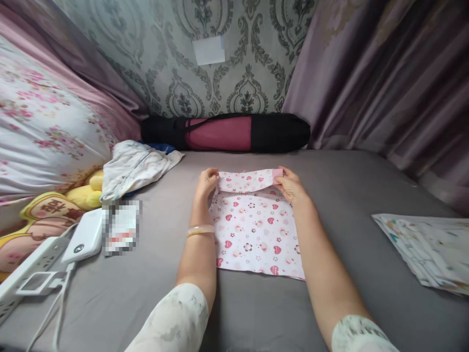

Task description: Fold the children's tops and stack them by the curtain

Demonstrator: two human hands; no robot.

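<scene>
Both hands hold a strip across a garment

The garment [256, 239] lies flat on the bed [344, 205], between the forearms, its heart-and-flower print facing up. The bed bears its weight, which seems to leave both hands free for the strip [245, 181] along its far edge. That strip, perhaps a sleeve, is held by its two ends, likely so it runs straight across without sagging.

The right hand [292, 186] pinches the pink cuff [277, 176] between thumb and fingers. The left hand [208, 182] is curled and looks closed on the other end, its fingertips partly hidden. Both forearms reach forward, one along each side of the garment, a bracelet [201, 231] on the left.
</scene>
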